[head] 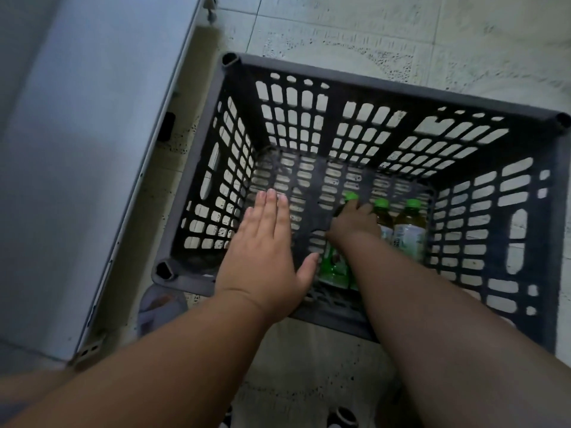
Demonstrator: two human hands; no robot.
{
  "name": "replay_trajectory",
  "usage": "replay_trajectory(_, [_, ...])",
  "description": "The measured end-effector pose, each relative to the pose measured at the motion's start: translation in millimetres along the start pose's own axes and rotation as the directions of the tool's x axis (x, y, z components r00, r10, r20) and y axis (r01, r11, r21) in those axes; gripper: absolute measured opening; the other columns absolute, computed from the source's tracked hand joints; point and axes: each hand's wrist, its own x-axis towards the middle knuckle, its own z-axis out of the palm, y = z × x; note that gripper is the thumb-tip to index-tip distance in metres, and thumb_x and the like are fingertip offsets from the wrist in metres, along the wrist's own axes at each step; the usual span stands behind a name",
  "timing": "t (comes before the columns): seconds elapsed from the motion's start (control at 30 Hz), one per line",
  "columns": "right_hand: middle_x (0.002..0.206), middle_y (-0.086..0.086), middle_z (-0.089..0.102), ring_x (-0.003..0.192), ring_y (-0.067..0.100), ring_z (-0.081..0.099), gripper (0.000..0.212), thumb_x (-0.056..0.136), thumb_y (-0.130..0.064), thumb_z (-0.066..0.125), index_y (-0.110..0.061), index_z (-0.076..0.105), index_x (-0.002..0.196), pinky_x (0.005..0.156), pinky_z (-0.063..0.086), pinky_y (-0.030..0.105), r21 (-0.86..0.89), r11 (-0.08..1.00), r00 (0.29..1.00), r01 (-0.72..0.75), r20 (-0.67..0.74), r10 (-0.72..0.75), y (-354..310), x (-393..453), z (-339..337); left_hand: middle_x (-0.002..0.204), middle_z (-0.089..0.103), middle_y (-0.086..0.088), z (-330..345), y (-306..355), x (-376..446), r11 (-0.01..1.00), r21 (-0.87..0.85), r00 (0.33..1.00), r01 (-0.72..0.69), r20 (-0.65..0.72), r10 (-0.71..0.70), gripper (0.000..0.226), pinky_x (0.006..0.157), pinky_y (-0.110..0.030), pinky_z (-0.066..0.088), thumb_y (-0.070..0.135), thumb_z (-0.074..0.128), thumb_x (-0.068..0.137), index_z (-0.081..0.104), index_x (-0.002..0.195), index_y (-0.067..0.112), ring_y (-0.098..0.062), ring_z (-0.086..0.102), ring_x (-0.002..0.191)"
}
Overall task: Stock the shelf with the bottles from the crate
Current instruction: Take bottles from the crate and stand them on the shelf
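Observation:
A dark grey slatted crate (309, 69) stands on the floor below me. Three green-capped bottles lie on its bottom at the right. My right hand (355, 222) reaches deep into the crate and closes around the leftmost green bottle (335, 267), near its neck. Beside it lie a brown-liquid bottle (383, 219) and another with a white label (409, 231). My left hand (265, 251) hovers flat and open over the crate's near left part, fingers together, holding nothing.
A pale grey shelf panel (77, 149) runs along the left, close to the crate's left wall. The floor (401, 32) is light speckled tile. Dark round objects (343, 417), perhaps bottle tops, show at the bottom edge.

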Motion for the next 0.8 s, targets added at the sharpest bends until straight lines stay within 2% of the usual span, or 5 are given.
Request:
replay_trajectory(0.13, [0.146, 0.019, 0.042, 0.134, 0.038, 0.036, 0.078, 0.087, -0.032, 0.070, -0.011, 0.024, 0.145, 0.102, 0.040, 0.048, 0.054, 0.997, 0.998, 0.058, -0.028, -0.056, 3, 3, -4, 0.163, -0.025, -0.007, -1, 0, 0, 1.000, -0.002, 1.000, 0.000, 0.011, 0.000, 0.094, 0.120, -0.034, -0.014, 0.068, 0.022, 0.094, -0.021, 0.154, 0.010, -0.018, -0.025, 0.149])
replay_trajectory(0.33, [0.156, 0.018, 0.027, 0.140, 0.041, 0.033, 0.107, 0.072, -0.043, 0.085, -0.014, 0.022, 0.154, 0.110, 0.039, 0.050, 0.260, 0.965, 0.999, 0.033, 0.017, -0.039, -1, -2, -12, 0.164, -0.020, -0.008, -1, 0, -1, 1.000, -0.019, 1.000, -0.001, 0.004, 0.002, 0.092, 0.121, -0.034, -0.012, 0.066, 0.023, 0.095, -0.019, 0.154, 0.010, -0.018, -0.022, 0.150])
replay_trajectory(0.43, [0.141, 0.014, 0.048, 0.121, 0.037, 0.055, 0.101, 0.069, -0.029, 0.087, -0.027, 0.026, 0.149, 0.096, 0.052, 0.051, 0.522, 0.852, 0.991, 0.033, 0.097, -0.097, 6, -6, -17, 0.165, -0.018, -0.008, 0, 0, 0, 1.000, -0.028, 1.000, 0.000, 0.001, 0.001, 0.092, 0.123, -0.036, -0.008, 0.066, 0.024, 0.095, -0.017, 0.154, 0.010, -0.018, -0.020, 0.150])
replay_trajectory(0.5, [0.126, 0.009, 0.056, 0.107, 0.030, 0.060, 0.089, 0.071, -0.021, 0.086, -0.029, 0.031, 0.141, 0.088, 0.055, 0.045, 0.594, 0.801, 0.981, 0.079, 0.096, -0.168, 11, -14, -20, 0.165, -0.017, -0.009, 1, -1, 0, 1.000, -0.030, 1.000, -0.001, -0.005, 0.001, 0.092, 0.123, -0.036, -0.007, 0.066, 0.024, 0.095, -0.016, 0.154, 0.009, -0.018, -0.019, 0.151])
replay_trajectory(0.8, [0.108, -0.003, 0.061, 0.097, 0.019, 0.063, 0.068, 0.071, -0.030, 0.086, -0.025, 0.045, 0.125, 0.083, 0.054, 0.038, 0.616, 0.691, 0.925, 0.378, -0.231, -0.301, 21, -96, -80, 0.165, -0.016, -0.011, -7, 1, -5, 0.999, -0.028, 1.000, -0.018, -0.008, 0.017, 0.098, 0.119, -0.033, -0.012, 0.069, 0.029, 0.094, -0.016, 0.154, 0.007, -0.020, -0.017, 0.151])
